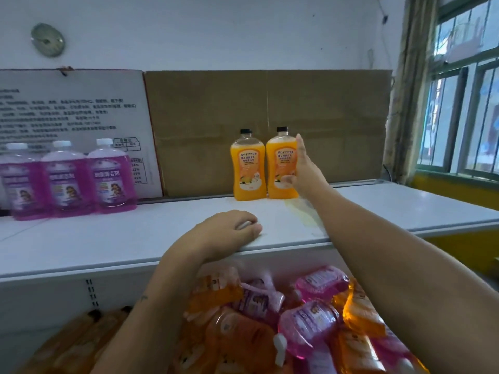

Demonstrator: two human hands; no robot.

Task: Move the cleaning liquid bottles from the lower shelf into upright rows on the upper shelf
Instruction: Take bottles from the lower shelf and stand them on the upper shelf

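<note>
White upper shelf [378,206], orange bottles [249,168] seemingly full

Bare upper shelf [189,238] between purple bottles [67,182] and orange bottles [266,168], cardboard sheet [270,109] walling the back

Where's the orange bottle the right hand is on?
Upright on the upper shelf, center-right, the right-hand orange bottle stands beside its twin, before the cardboard.
</note>
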